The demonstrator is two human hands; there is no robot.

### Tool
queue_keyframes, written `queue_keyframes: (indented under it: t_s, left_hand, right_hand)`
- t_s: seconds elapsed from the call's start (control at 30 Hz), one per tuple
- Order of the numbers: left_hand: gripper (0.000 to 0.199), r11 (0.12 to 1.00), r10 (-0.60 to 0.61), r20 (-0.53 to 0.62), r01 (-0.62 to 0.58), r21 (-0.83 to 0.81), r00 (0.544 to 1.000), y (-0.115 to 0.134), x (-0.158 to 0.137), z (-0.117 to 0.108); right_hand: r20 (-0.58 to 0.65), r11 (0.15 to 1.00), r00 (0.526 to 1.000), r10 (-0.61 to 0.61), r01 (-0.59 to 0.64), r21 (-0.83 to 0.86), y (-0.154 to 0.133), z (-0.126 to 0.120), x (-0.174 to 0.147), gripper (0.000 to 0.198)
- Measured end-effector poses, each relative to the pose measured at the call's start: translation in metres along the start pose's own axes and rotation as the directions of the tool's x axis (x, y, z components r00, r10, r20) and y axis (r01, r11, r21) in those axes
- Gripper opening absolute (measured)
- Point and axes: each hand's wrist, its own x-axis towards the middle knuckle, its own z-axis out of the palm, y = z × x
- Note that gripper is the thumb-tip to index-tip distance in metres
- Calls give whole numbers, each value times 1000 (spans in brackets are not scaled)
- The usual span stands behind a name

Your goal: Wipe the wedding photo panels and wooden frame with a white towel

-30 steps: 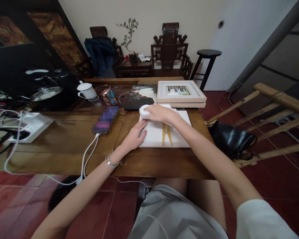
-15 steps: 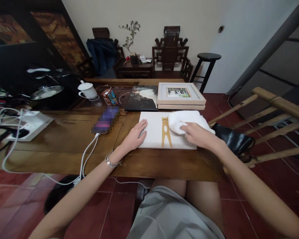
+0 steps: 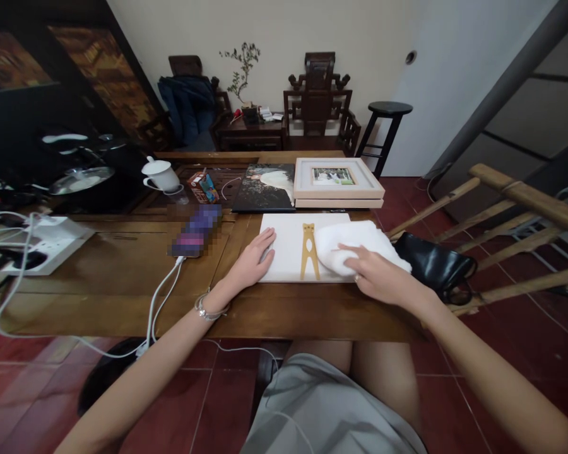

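A flat white board lies on the wooden table, with a yellow cat-shaped piece along its middle. My left hand rests at the board's left edge, fingers stretched out and holding nothing. In my right hand is a bunched white cloth, which covers the right part of the board. Its fingers are closed on the near side of the cloth. Whether the yellow piece is loose or fixed to the board I cannot tell.
Behind the board lie a dark picture panel and stacked light wooden frames. A phone with white cables is on the left, near a lidded cup, a small box and a power strip. A wooden chair stands at right.
My right hand has drawn the cloth nearer to me, down the right side of the board. My left hand stays at the board's left edge. The whole view has shifted slightly.
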Motion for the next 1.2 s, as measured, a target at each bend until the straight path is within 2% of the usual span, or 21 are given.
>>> queue_keyframes:
  t_s: [0.2,0.33,0.43,0.57,0.7,0.8,0.93,1.03,1.2]
  left_hand:
    - [49,1000,4,-2,-4,8,1000,-1,0,0]
    - [50,1000,1,12,-1,4,1000,0,0,0]
    - [49,1000,1,9,-1,-6,1000,0,0,-1]
    - [48,1000,-6,8,6,-2,1000,1,0,0]
    - [49,1000,-7,1,7,3,1000,0,1,2]
    - [49,1000,-6,-2,6,17,1000,0,1,2]
    - [49,1000,-9,-2,9,15,1000,0,1,1]
    - [49,1000,-10,10,10,17,1000,1,1,0]
    - [49,1000,0,9,0,26,1000,-1,0,-1]
  right_hand:
    - [-63,994,996,71,-75,-77,37,-4,56,33]
    - [-88,992,991,98,-104,-66,40,-1,66,34]
    - [-92,994,992,83,-89,-58,27,7,49,37]
    - [-80,999,996,47,-46,17,-3,16,1,33]
    - [-31,996,1000,-6,9,91,-28,13,-43,36]
    - [32,995,999,-16,13,96,-33,7,-53,36]
    - [33,999,999,8,-9,49,-20,3,-34,34]
    - [-12,1000,1000,25,-25,-8,-2,1,-3,34]
    - [22,995,997,75,-73,-67,28,-15,55,32]
